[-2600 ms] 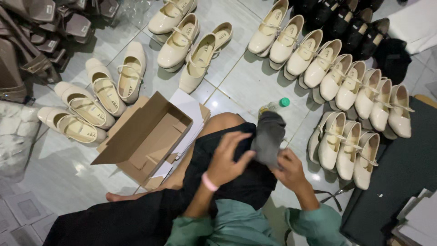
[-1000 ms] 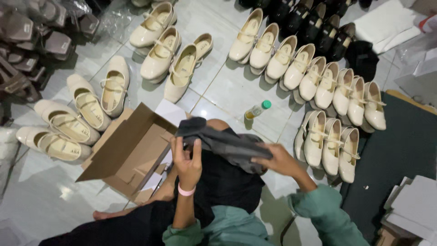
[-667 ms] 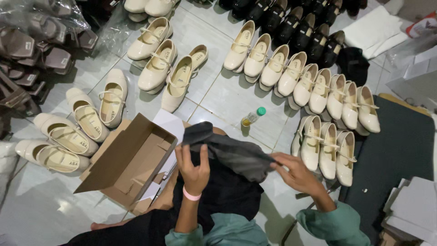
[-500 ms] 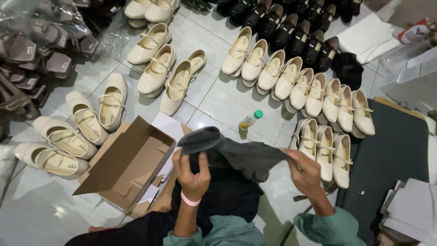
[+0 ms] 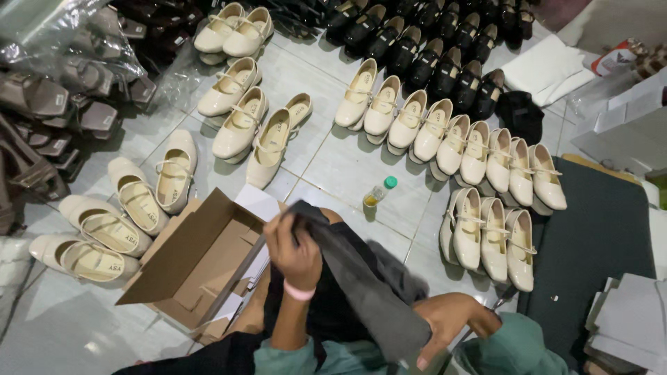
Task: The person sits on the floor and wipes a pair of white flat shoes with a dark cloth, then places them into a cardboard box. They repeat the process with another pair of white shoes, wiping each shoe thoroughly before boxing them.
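My left hand (image 5: 295,251), with a pink band on the wrist, grips the upper end of a dark grey cloth bag (image 5: 361,285) above my lap. My right hand (image 5: 451,323) holds the lower end of the same bag, near the bottom edge of the view. The bag stretches diagonally between the two hands. An open brown cardboard shoe box (image 5: 198,267) lies on the tiled floor just left of my left hand, and nothing shows inside it.
Rows of cream strapped shoes (image 5: 486,201) stand on the tiles ahead and to the right, more cream shoes (image 5: 132,201) to the left. Black shoes (image 5: 431,42) line the far edge. A small green-capped bottle (image 5: 379,194) stands in front. A dark mat (image 5: 597,243) lies right.
The bag was bunched in front of me; both hands have since pulled it out lengthwise. The right hand has dropped lower and closer, and the left hand stays by the box.
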